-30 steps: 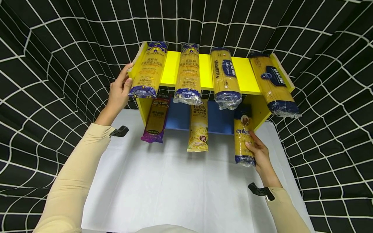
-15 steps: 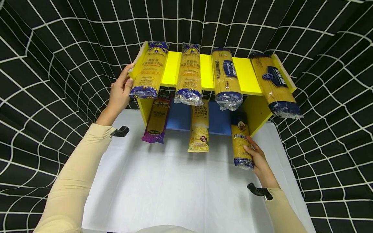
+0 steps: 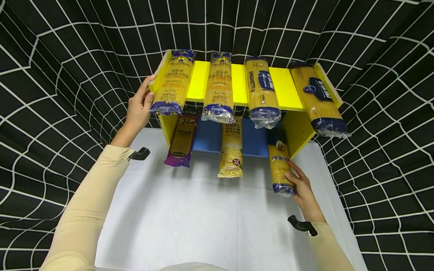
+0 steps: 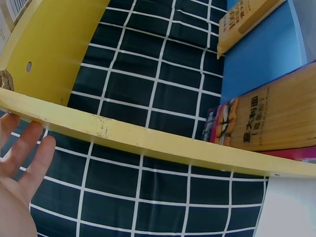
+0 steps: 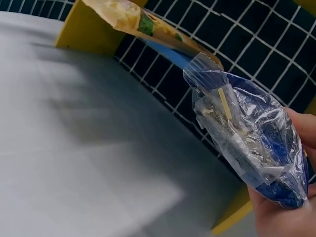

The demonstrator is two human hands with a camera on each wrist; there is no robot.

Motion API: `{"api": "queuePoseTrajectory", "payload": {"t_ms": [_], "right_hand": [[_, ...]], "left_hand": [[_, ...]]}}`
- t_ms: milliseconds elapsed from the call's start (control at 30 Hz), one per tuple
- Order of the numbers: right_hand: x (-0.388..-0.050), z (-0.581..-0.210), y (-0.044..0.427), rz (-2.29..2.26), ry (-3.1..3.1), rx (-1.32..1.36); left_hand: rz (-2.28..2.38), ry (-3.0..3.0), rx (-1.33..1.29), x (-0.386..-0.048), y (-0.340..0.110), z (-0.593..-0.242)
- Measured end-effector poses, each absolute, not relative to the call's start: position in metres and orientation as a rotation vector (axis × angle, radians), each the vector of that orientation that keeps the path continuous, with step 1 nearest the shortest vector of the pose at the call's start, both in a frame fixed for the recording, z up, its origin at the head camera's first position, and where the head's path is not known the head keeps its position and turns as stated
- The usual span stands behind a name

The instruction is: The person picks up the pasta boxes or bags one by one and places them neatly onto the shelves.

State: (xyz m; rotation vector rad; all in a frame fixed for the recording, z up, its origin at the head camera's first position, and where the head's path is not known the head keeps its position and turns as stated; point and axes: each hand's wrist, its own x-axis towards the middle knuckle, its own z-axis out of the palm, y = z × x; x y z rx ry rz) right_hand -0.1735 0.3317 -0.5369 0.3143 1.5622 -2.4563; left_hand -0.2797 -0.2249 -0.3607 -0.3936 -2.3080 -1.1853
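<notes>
At the shelf's lower right, my right hand [image 3: 303, 188] holds a yellow-and-blue "ankara" spaghetti pack [image 3: 280, 167] by its right side. The pack's far end is in shadow on the blue lower board [image 3: 255, 141]; its crinkled clear-and-blue end [image 5: 261, 143] shows in the right wrist view. My left hand [image 3: 139, 105] rests against the outer side of the yellow shelf's left panel [image 4: 148, 140], fingers fairly straight, beside a spaghetti pack [image 3: 173, 82] on the top board.
On the top board lie more spaghetti packs [image 3: 218, 84], [image 3: 262, 88], the rightmost pack [image 3: 318, 96] slanted. Below, a purple-ended pasta pack [image 3: 181, 139] and a yellow pasta pack [image 3: 231, 146] overhang the white table [image 3: 203, 218]. Black grid-patterned cloth [image 3: 74, 75] surrounds the shelf.
The right hand and the ankara pack have moved slightly left and toward me since a second ago, with little motion in the last half second. The left hand stays at the panel.
</notes>
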Motion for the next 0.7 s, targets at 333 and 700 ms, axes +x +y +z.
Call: {"api": "queuePoseTrajectory", "payload": {"t_ms": [333, 700], "right_hand": [[-0.181, -0.539, 0.33, -2.439, 1.615, 0.389], [-0.154, -0.553, 0.34, -2.343, 1.894, 0.191]], "left_hand": [[-1.188, -2.304, -0.395, -0.278, -0.225, -0.36], [-1.194, -2.309, -0.388, -0.279, -0.225, -0.361]]}}
